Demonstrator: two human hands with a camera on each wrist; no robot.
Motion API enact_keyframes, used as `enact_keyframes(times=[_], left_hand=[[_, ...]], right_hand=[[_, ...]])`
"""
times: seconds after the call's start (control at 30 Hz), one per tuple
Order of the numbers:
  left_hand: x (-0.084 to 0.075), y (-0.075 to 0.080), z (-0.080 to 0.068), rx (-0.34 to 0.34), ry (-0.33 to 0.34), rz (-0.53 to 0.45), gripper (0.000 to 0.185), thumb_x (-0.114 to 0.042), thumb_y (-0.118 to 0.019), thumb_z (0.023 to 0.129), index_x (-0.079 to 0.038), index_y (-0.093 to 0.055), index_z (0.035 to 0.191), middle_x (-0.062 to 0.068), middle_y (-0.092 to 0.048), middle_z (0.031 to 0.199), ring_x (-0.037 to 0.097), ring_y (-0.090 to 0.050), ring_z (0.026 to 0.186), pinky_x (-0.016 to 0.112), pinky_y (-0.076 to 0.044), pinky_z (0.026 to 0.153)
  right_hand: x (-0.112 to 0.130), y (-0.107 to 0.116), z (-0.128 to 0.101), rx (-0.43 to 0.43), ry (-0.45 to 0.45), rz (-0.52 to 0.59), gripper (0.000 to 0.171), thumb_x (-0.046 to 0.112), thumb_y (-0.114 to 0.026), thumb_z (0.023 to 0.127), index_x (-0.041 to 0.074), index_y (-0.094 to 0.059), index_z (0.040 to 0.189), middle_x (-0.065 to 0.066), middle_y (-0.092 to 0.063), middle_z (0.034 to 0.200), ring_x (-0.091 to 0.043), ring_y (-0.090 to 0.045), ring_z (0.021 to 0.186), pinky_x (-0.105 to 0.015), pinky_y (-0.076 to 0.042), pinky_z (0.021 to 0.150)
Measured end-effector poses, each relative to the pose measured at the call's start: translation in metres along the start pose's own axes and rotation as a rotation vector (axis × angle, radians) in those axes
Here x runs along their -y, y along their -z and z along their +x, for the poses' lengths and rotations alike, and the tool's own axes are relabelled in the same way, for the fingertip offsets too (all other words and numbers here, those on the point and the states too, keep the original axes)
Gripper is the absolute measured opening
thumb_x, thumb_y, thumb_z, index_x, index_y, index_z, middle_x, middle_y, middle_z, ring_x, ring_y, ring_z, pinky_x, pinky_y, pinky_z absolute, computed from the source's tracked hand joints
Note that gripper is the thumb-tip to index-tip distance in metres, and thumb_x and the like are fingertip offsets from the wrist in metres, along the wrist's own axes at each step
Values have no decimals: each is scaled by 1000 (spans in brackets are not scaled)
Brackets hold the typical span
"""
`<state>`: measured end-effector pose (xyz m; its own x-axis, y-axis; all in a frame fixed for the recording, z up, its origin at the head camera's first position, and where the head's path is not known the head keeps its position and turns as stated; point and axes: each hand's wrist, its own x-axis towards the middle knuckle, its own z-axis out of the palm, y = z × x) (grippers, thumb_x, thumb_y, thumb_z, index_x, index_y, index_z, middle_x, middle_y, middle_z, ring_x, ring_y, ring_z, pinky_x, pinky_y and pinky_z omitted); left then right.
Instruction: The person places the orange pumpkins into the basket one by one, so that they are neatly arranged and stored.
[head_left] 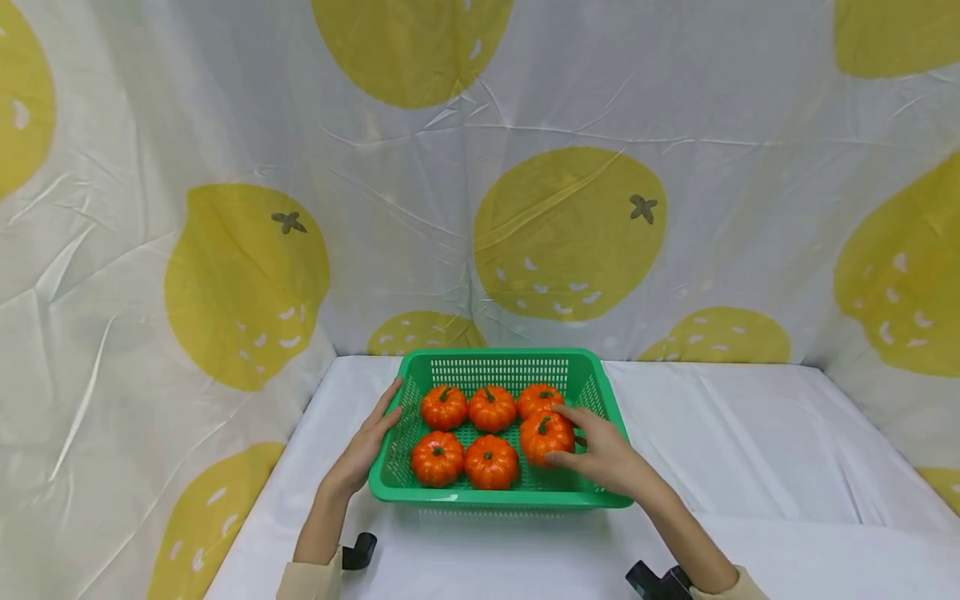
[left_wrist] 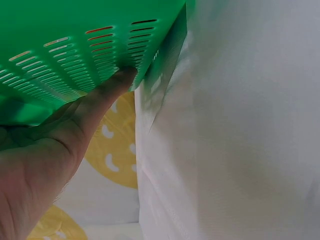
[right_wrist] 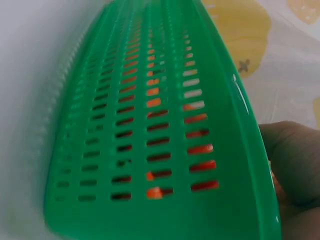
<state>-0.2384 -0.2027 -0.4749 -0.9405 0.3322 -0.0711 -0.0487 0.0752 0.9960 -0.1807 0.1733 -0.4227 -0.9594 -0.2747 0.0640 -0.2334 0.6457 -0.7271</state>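
Observation:
Within the green basket (head_left: pixel 487 498) lie several small orange pumpkins (head_left: pixel 491 462) with green stems, in two rows. My right hand (head_left: pixel 603 450) reaches over the basket's right side and holds the front right pumpkin (head_left: pixel 542 442) between thumb and fingers. That pumpkin partly overlaps the one behind it. On the left, my left hand (head_left: pixel 367 446) rests with straight fingers against the basket's side. The left wrist view has a straight digit (left_wrist: pixel 107 87) touching the slotted outer wall (left_wrist: pixel 70 20). In the right wrist view the basket's wall (right_wrist: pixel 220 215) hides most of the pumpkins.
The basket stands on a white-covered table (head_left: pixel 720 450). A lemon-print cloth (head_left: pixel 405 217) hangs behind and along both sides. Black wrist mounts (head_left: pixel 360 552) are strapped to both forearms, near the beige sleeves.

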Motion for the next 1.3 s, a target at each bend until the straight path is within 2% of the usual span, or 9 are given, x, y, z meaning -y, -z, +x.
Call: enact_keyframes(times=[0.2,0.4,0.7,1.3], left_hand=[[0,0,0,-6,3,4,59,-37,-34,114,-36,-10,167,6,1,176,35,-2,162,60,-11,127],[0,-1,2,5,-1,-2,59,-38,-35,114,-35,-10,167,7,1,176,36,-5,161,61,-13,127],[2,0,2,-1,2,6,59,-39,-35,113,-37,-10,167,5,2,176,35,-5,161,60,-14,127],[1,0,0,4,-1,1,60,-37,-34,114,-34,-9,168,5,2,176,36,-3,162,61,-10,127]], right_hand=[[5,-10,3,86,-53,-57,73,21,-82,89,-10,-49,146,-32,-54,146,-49,-52,135,-63,-44,110],[1,-13,3,136,-113,-53,71,16,-82,88,-11,-50,144,-30,-56,145,-45,-55,133,-62,-44,110],[0,-14,6,135,-128,-106,67,14,-86,82,-14,-57,135,-27,-66,132,-42,-61,125,-58,-48,106],[2,-18,5,122,-156,-105,64,11,-83,86,-15,-55,138,-30,-62,137,-46,-57,131,-60,-45,110]])
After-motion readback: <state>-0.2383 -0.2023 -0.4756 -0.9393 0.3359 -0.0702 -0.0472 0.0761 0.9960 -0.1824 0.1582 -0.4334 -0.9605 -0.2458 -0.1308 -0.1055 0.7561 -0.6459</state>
